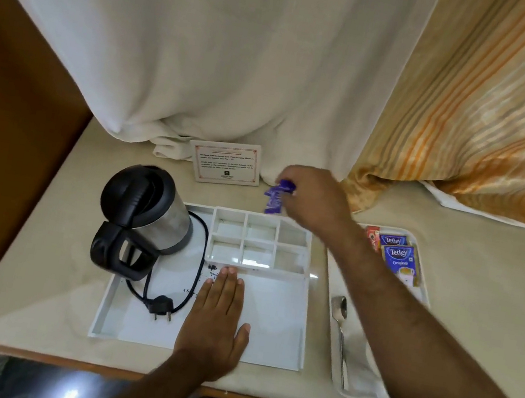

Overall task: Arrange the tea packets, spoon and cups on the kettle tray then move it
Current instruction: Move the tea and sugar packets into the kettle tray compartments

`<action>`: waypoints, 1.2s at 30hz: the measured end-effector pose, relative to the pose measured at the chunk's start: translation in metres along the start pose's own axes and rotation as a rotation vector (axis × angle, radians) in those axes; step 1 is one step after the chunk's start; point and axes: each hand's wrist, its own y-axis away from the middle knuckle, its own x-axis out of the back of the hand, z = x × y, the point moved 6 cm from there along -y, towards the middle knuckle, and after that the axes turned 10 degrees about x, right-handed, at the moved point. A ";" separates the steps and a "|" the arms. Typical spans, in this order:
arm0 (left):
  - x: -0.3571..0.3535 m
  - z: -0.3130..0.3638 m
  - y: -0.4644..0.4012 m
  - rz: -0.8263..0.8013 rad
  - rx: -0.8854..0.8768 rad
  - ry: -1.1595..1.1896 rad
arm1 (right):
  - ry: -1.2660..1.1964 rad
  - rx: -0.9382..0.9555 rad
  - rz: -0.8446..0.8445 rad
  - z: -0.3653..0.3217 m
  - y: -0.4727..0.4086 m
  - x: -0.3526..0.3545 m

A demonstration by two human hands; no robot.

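Kettle tray sits mid-worktop, kettle on its far-left corner, cord and plug trailing across the tray floor. Left hand lies flat and open on the tray floor, fingers together, holding nothing. Right hand hovers just beyond the tray's far edge, pinched shut on purple packets above the six empty compartments. Tea packets and spoon lie on a second white tray just right of the kettle tray. No cups visible. Risks: packets look loosely bunched, so one may slip and land outside a compartment or behind the tray. Loose cord could snag when the tray is moved. Kettle is top-heavy, could tip if the tray is lifted unevenly.
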 end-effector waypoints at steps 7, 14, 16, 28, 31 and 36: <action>-0.006 0.004 -0.003 0.004 -0.002 0.019 | 0.180 0.040 -0.161 -0.060 -0.007 -0.086; -0.007 0.003 -0.003 0.015 -0.009 0.025 | 0.176 0.070 0.087 -0.059 -0.005 -0.086; -0.007 0.003 -0.003 0.009 -0.009 0.022 | 0.159 0.067 0.116 -0.058 -0.004 -0.086; -0.007 0.003 -0.004 -0.022 -0.001 -0.021 | 0.341 0.167 -0.035 -0.059 0.014 -0.113; -0.005 0.004 -0.004 -0.009 -0.004 -0.022 | 0.260 0.138 0.119 -0.053 0.017 -0.097; -0.005 0.005 -0.003 0.047 -0.042 -0.020 | 0.265 -0.089 0.256 0.043 0.034 -0.014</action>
